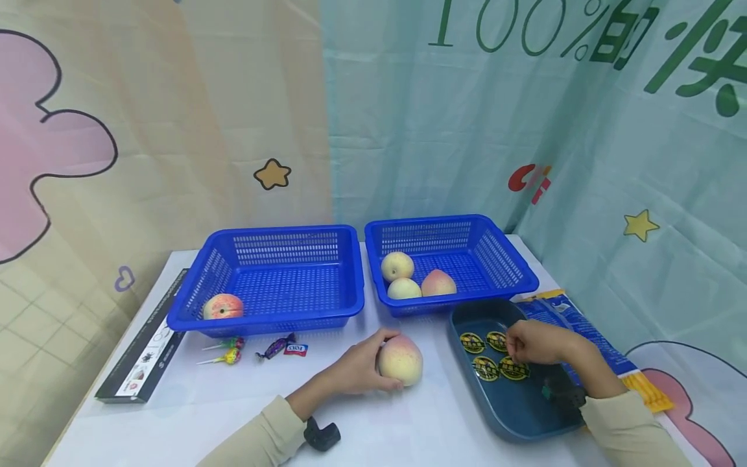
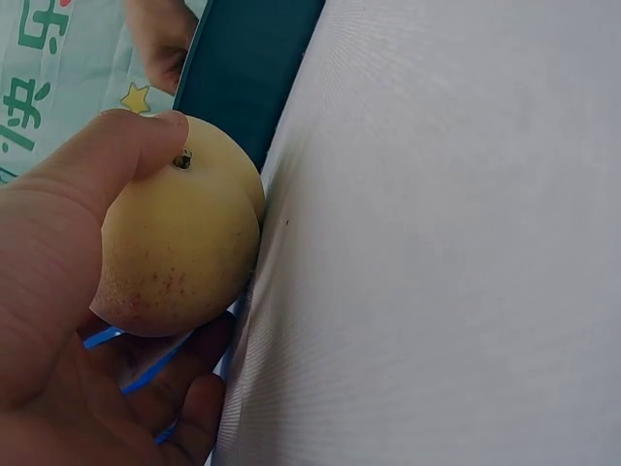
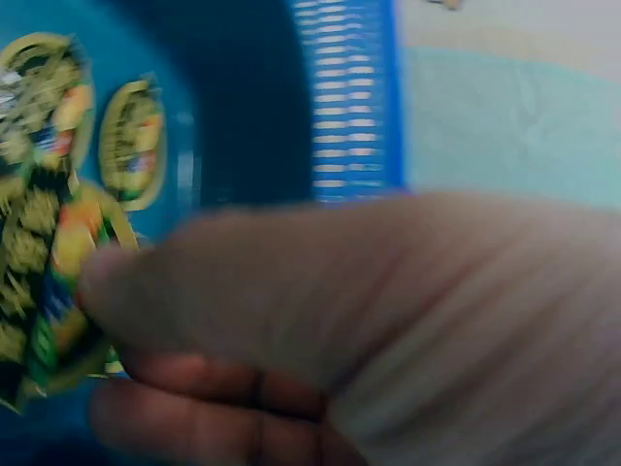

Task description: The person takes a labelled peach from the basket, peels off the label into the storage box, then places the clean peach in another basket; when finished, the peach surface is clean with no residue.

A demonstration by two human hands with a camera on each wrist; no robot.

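Note:
My left hand (image 1: 364, 366) grips a large peach (image 1: 400, 360) over the white table. In the left wrist view the thumb presses by the stem hollow of the peach (image 2: 189, 233), with fingers below it. My right hand (image 1: 539, 342) is inside the dark teal tray (image 1: 513, 415), fingers curled and pointing down. Several round black-and-gold packets (image 1: 486, 368) lie in the tray beneath it. In the right wrist view the thumb tip overlaps the edge of the nearest round packet (image 3: 73, 282); I cannot tell whether it is pinched.
A blue basket (image 1: 353, 285) at the left holds one peach; another blue basket (image 1: 478, 227) holds three. Lollipops (image 1: 231, 355), a purple wrapped candy (image 1: 277, 347) and a small red packet (image 1: 296, 350) lie in front. A long box (image 1: 146, 344) stands left, a blue-yellow bag (image 1: 601, 334) right.

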